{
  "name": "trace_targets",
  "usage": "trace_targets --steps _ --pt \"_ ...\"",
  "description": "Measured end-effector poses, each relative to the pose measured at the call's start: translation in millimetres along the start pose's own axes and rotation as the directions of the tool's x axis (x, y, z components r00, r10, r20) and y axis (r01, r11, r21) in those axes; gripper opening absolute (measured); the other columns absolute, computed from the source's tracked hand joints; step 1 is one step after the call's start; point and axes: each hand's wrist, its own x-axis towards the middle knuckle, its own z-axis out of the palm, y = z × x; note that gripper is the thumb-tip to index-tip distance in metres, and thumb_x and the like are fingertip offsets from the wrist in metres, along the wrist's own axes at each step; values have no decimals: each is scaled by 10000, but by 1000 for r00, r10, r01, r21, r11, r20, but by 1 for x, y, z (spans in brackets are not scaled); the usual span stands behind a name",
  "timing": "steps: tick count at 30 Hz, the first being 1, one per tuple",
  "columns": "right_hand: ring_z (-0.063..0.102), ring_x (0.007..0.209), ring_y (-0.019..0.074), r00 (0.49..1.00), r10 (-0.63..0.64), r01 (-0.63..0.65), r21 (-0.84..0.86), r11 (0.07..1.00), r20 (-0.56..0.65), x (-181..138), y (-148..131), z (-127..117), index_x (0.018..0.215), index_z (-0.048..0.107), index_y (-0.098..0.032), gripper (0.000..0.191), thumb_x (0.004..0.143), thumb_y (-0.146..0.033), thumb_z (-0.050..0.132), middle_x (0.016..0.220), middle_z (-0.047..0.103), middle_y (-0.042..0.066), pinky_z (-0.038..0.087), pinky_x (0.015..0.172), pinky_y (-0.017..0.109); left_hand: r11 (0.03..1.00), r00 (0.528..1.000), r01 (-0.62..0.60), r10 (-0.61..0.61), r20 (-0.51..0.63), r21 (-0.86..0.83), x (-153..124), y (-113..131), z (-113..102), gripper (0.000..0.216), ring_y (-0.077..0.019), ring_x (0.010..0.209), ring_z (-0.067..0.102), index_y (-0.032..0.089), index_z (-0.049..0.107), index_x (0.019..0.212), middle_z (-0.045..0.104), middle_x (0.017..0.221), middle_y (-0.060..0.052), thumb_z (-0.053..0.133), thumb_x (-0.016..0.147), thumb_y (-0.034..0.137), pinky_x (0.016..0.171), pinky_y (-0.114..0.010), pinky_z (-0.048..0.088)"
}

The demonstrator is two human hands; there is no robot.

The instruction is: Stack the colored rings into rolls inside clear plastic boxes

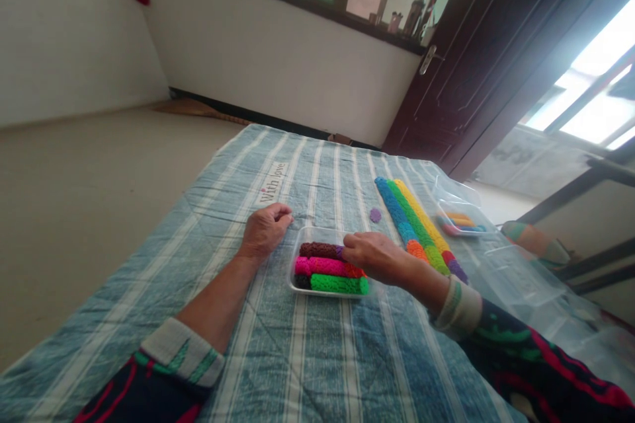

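Note:
A clear plastic box [292, 281] sits on the striped cloth. Inside it lie rows of crinkled, stacked pieces: a brown row [317, 250], a pink row [322, 267] and a bright green row [340, 284], with black at one end. My right hand [372, 256] reaches over the box's right side, its fingers pinched at a purple piece [340, 252] at the end of the brown row. Just left of the box, my left hand [265, 230] rests with fingers curled closed; what they may hold is hidden. A single purple disc [375, 215] lies on the cloth beyond the box.
Long blue, green and yellow rows [414, 218] lie to the right. Behind them stands another clear box [464, 230] with coloured pieces. More clear plastic containers [520, 274] are at the right edge. A dark door [471, 46] and a wall border the bed-like surface [223, 192].

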Motion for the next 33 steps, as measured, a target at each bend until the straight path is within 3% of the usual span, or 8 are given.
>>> trace_targets --steps 6,8,11,14,18,26,30,33 --pt "516 647 111 972 111 -63 226 972 -209 -14 13 6 853 634 -154 238 910 -45 431 837 589 39 334 572 241 1000 1000 0 0 3 3 1 -2 1 232 -202 798 694 193 689 851 747 795 -26 555 729 339 746 -263 515" --pt "540 693 121 932 200 -106 300 948 -302 -21 27 7 843 647 -159 243 920 -79 431 827 593 41 370 629 236 1000 1000 -1 1 7 4 1 -2 2 234 -203 799 694 195 687 852 746 793 -27 553 727 341 741 -263 516" --pt "564 737 143 830 406 -263 372 890 -384 -28 55 11 822 670 -167 231 921 -145 463 810 609 45 400 693 247 1000 1000 -1 1 8 4 2 -2 1 241 -209 796 694 196 686 850 746 790 -32 553 722 350 739 -270 516" --pt "591 785 167 764 576 -443 411 796 -292 -29 86 20 880 700 -174 143 859 -153 560 864 647 50 415 734 268 1000 1000 8 -8 1 10 2 -1 0 245 -218 778 694 196 686 841 745 786 -38 558 711 359 742 -287 515" --pt "614 860 195 732 677 -596 410 690 -75 -22 116 36 1014 712 -170 223 820 -156 602 922 679 68 430 782 298 1000 1000 15 -15 5 15 2 -1 -1 247 -222 785 691 205 684 846 747 787 -36 559 711 370 738 -291 512" --pt "634 887 207 731 679 -643 402 652 69 8 135 50 1112 696 -171 332 817 -318 664 964 705 92 441 760 294 1000 1000 17 -17 7 -2 3 -3 -1 249 -220 793 694 210 683 847 751 795 -28 566 710 382 737 -287 514" --pt "633 908 244 731 666 -668 358 653 149 21 139 49 1034 725 -174 368 705 -331 769 977 704 112 442 749 304 999 999 33 -33 6 10 4 -2 -2 242 -226 805 698 217 686 844 754 800 -28 570 706 377 749 -293 516" --pt "641 853 240 736 647 -672 328 664 199 27 140 45 917 752 -170 283 672 -308 786 913 710 106 445 724 300 999 999 38 -39 11 12 4 0 -3 250 -229 808 701 213 688 848 754 807 -31 563 707 376 753 -294 518"
